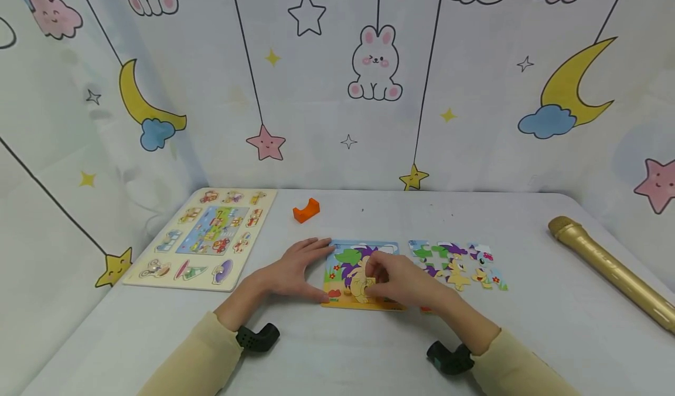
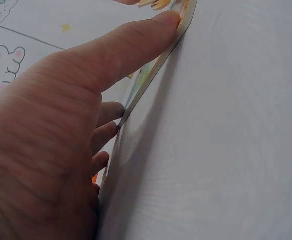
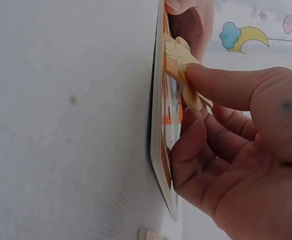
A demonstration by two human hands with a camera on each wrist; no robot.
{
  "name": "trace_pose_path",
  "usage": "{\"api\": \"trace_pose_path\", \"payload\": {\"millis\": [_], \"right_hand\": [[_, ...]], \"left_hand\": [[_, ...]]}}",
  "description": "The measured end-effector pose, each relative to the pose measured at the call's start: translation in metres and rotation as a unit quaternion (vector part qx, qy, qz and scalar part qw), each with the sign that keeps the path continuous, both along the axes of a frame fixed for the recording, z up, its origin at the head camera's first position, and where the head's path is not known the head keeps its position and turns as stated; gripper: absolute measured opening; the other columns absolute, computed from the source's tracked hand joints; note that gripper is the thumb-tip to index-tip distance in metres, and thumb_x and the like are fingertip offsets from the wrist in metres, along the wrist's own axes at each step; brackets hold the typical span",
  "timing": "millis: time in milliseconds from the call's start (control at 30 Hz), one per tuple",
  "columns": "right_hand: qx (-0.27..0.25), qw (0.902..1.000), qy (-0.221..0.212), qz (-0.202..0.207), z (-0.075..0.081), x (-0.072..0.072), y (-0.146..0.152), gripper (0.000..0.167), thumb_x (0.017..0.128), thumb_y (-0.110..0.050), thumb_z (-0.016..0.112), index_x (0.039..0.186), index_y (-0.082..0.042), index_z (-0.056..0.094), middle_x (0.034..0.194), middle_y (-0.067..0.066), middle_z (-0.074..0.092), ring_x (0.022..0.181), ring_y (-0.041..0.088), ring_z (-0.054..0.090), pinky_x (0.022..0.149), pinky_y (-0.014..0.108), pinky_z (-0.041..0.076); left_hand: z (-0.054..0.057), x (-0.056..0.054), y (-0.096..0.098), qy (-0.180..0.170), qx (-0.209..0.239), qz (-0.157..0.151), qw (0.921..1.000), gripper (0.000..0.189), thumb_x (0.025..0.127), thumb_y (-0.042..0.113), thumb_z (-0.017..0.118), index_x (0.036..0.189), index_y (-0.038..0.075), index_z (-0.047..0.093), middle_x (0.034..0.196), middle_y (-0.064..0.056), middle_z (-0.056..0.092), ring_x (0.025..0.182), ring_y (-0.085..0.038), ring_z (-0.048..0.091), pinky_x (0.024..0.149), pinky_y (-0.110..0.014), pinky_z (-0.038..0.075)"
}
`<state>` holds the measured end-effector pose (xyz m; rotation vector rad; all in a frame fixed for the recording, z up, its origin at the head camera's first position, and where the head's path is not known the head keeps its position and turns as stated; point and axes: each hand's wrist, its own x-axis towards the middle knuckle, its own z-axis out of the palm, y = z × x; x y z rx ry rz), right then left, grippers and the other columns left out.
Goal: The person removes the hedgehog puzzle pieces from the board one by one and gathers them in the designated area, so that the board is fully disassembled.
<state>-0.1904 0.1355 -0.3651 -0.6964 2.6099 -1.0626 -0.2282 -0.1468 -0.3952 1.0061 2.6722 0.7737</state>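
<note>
My left hand (image 1: 292, 270) rests along the left edge of a hedgehog jigsaw board (image 1: 350, 257). Its thumb touches the lower left corner and its fingertips reach the upper left one; the left wrist view shows the thumb (image 2: 136, 42) straight on the rim. Over the board's right half, my right hand (image 1: 403, 279) pinches a pale yellow jigsaw piece (image 3: 178, 57) between thumb and fingers. That piece is tilted, close to the board's surface. Part of the picture is covered by the right hand. Right of the board lie several jigsaw pieces (image 1: 457, 273), loosely grouped.
A cream wooden peg puzzle board (image 1: 150, 249) lies at the left of the white table. An orange curved block (image 1: 307, 210) sits behind my left hand. Along the right side is a gold microphone (image 1: 606, 270). A printed curtain (image 1: 327, 97) hangs behind the table.
</note>
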Motion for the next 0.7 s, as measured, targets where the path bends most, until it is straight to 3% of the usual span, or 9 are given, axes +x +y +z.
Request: {"api": "trace_pose_path", "payload": {"millis": [367, 567, 700], "right_hand": [[-0.065, 0.9973, -0.034, 0.002, 0.008, -0.007, 0.011, 0.017, 0.094, -0.016, 0.074, 0.102, -0.010, 0.060, 0.091, 0.002, 0.060, 0.086, 0.022, 0.057, 0.075, 0.032, 0.053], [-0.082, 0.9962, -0.025, 0.012, 0.019, -0.010, 0.025, 0.016, 0.095, -0.016, 0.072, 0.103, -0.008, 0.060, 0.092, 0.004, 0.061, 0.088, 0.024, 0.058, 0.076, 0.031, 0.053], [-0.089, 0.9957, -0.025, -0.004, 0.026, -0.009, 0.036, 0.016, 0.095, -0.015, 0.071, 0.104, -0.007, 0.060, 0.092, 0.005, 0.062, 0.088, 0.025, 0.058, 0.076, 0.032, 0.053]], "left_hand": [[0.003, 0.001, -0.002, 0.001, -0.006, 0.001, 1.0000, 0.099, 0.077, 0.052, 0.079, 0.158, 0.014, 0.037, 0.166, -0.003, 0.024, 0.151, -0.033, 0.012, 0.118, -0.060, 0.016], [0.001, 0.000, -0.002, -0.001, -0.004, 0.000, 1.0000, 0.099, 0.077, 0.052, 0.079, 0.158, 0.014, 0.036, 0.166, -0.003, 0.023, 0.151, -0.032, 0.010, 0.118, -0.060, 0.016], [0.000, 0.000, 0.000, -0.004, -0.002, -0.004, 1.0000, 0.099, 0.078, 0.052, 0.079, 0.158, 0.014, 0.036, 0.166, -0.003, 0.022, 0.152, -0.032, 0.010, 0.118, -0.060, 0.015]]}}
